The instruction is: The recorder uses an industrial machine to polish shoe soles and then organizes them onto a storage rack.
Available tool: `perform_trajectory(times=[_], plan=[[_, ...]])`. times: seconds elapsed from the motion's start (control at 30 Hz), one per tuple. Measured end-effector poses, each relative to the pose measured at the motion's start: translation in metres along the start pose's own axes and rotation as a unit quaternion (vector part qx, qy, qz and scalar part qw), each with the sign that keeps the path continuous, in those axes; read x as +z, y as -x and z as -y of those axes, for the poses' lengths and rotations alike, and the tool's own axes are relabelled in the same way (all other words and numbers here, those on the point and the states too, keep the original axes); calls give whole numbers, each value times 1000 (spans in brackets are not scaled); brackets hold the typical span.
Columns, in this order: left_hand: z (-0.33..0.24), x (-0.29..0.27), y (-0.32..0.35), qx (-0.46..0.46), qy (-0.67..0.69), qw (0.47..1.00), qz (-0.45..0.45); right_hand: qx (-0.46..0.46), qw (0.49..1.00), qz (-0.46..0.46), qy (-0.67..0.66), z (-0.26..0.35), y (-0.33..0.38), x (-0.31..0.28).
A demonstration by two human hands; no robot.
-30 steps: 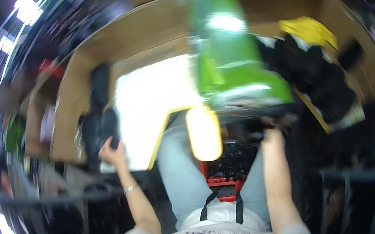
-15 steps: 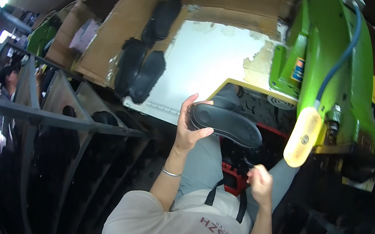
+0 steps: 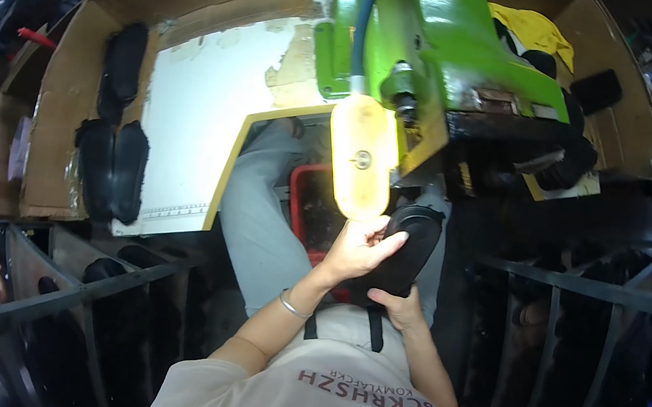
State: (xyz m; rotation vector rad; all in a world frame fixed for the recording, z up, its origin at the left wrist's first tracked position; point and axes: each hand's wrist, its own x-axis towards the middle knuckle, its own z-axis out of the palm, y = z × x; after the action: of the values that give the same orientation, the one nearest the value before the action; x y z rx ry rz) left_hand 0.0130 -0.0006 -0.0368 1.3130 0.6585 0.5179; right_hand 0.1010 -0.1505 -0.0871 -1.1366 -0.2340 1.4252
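Observation:
A black shoe sole [image 3: 405, 248] is held in front of my lap by both hands. My left hand [image 3: 360, 249] grips its left edge from above, fingers curled over it. My right hand [image 3: 397, 308] supports it from underneath, mostly hidden by the sole. Just above the sole hangs a yellow oval lamp [image 3: 360, 156] fixed to a green machine [image 3: 433, 39]. My grey trouser legs [image 3: 255, 208] show below the table cut-out.
A white worktop [image 3: 194, 111] with cardboard walls holds several black soles [image 3: 115, 140] at the left. A red crate [image 3: 305, 200] sits between my legs. Dark metal rack bars [image 3: 65, 297] run at lower left and right. A yellow cloth [image 3: 532, 26] lies behind the machine.
The sole has come from the table edge down and right to under the lamp. My right hand has joined it from below. The head view has swung right.

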Motion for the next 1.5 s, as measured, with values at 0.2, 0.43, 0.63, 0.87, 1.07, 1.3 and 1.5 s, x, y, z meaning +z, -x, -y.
perform_trajectory(times=[0.2, 0.43, 0.63, 0.87, 1.07, 1.3, 1.5], plan=[[-44, 13, -24, 106, -87, 978, -155, 36, 990, 121, -58, 3, 7, 14], [-40, 20, -2, 107, 55, 974, -191, -85, 994, 17, -60, 27, 33, -10], [-23, 18, -5, 90, 103, 980, -147, -230, 963, -135, -50, 78, 24, -41], [-18, 7, -4, 83, -26, 986, -139, -290, 947, -137, -23, 138, -17, -34], [-39, -16, 13, 147, 123, 957, -217, -276, 958, -79, -14, 145, -42, -4], [-19, -57, 53, 46, 129, 971, -194, -255, 967, -23, 15, 129, -50, 30], [-2, -75, 76, 8, 122, 981, -152, -231, 966, 35, 112, 124, -59, 47]])
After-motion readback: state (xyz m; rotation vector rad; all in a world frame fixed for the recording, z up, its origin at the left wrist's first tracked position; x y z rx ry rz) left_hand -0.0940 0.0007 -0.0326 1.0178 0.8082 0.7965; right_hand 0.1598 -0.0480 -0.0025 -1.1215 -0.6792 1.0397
